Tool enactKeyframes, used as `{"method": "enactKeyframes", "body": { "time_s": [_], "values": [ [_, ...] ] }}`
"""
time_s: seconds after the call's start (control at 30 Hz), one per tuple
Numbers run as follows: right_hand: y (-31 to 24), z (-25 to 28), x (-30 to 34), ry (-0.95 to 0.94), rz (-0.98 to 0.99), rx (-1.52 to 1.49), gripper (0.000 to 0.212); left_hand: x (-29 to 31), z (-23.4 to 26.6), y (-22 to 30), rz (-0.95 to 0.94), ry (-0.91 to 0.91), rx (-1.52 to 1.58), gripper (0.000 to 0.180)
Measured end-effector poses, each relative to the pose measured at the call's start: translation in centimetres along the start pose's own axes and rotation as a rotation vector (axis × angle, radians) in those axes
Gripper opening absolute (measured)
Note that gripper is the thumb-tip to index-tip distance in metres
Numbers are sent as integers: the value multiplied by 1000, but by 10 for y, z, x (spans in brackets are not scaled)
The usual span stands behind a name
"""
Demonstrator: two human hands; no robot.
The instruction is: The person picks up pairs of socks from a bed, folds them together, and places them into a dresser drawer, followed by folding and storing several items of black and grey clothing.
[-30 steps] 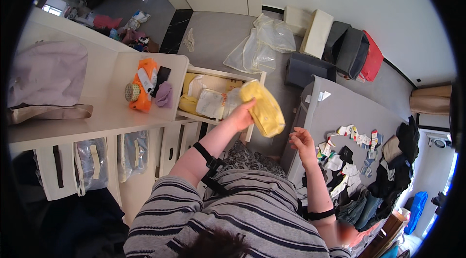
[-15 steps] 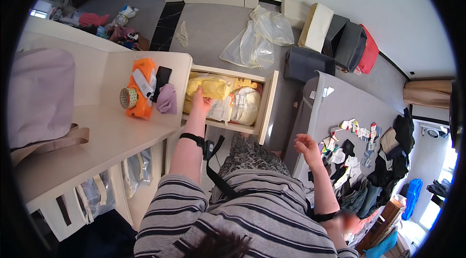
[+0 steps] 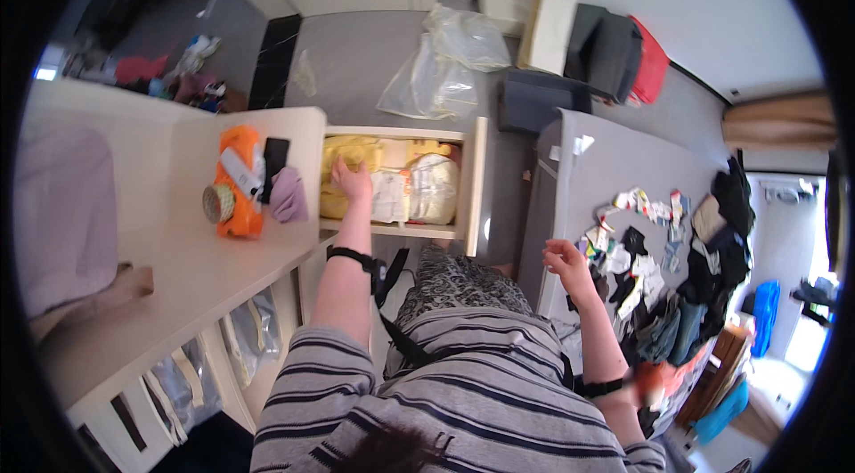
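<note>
We look down over our own striped top at one open drawer point(image 3: 472, 172), pulled out from a pale dresser point(image 3: 178, 268) on our left. Inside the drawer we count three folded bundles of cloth side by side: a yellow garment point(image 3: 343, 161) against the wall nearest the dresser top, a white piece point(image 3: 389, 192) in the middle, and a pale cream piece point(image 3: 436, 188) toward the drawer's front panel.

Our left hand point(image 3: 352, 177) reaches straight into the drawer. It lies flat with the fingers loosely spread, pressing on the yellow garment rather than clutching it; nothing is lifted in it. A black wrist strap point(image 3: 350, 255) circles that forearm.

Our right hand point(image 3: 563, 257) hangs in the air well apart from the drawer, just off the near edge of a grey bed point(image 3: 606, 161). Its fingers are half curled and relaxed, and it holds nothing and touches nothing.

On the dresser top, near the corner beside the drawer, we count four things close together: one orange bundle point(image 3: 239, 183), one roll of tape point(image 3: 216, 203) touching it, one small black object point(image 3: 274, 155), and one lilac cloth point(image 3: 288, 194).

Along the far edge of the bed lies a scatter of many small socks and clothes point(image 3: 659, 232), too many and too small to count. On the floor beyond the drawer sit two clear plastic bags point(image 3: 445, 63).
</note>
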State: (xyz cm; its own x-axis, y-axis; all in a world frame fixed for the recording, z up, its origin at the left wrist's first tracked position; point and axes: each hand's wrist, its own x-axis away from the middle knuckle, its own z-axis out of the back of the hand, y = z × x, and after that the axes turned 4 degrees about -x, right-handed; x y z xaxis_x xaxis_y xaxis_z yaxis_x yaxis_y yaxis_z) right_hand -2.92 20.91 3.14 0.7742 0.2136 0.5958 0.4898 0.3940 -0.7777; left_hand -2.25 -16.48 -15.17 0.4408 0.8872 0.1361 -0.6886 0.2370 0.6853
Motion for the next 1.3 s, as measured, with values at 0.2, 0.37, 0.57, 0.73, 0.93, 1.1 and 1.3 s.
{"method": "enactKeyframes", "body": {
  "time_s": [0.2, 0.37, 0.57, 0.73, 0.93, 1.1, 1.3],
  "values": [
    [23, -29, -11, 41, 30, -18, 27, -9, 10, -25, -555, -482, -851, 55],
    [27, -41, -8, 178, 34, 51, 29, -12, 26, 20, -416, -436, -586, 54],
    [83, -38, 0, 307, -116, -80, 28, 19, 25, 86, -815, -550, -36, 44],
    [104, -47, -2, 408, -222, -218, 26, 46, 13, 105, -889, -812, -3, 39],
    [115, -65, -3, 463, -284, -373, 24, 67, 1, 102, -930, -1187, -128, 35],
    [133, -80, -9, 511, -272, -437, 24, 70, -5, 93, -891, -1353, -212, 35],
    [146, -99, -18, 496, -292, -433, 22, 85, -4, 92, -923, -1388, -318, 35]
  ]
}}
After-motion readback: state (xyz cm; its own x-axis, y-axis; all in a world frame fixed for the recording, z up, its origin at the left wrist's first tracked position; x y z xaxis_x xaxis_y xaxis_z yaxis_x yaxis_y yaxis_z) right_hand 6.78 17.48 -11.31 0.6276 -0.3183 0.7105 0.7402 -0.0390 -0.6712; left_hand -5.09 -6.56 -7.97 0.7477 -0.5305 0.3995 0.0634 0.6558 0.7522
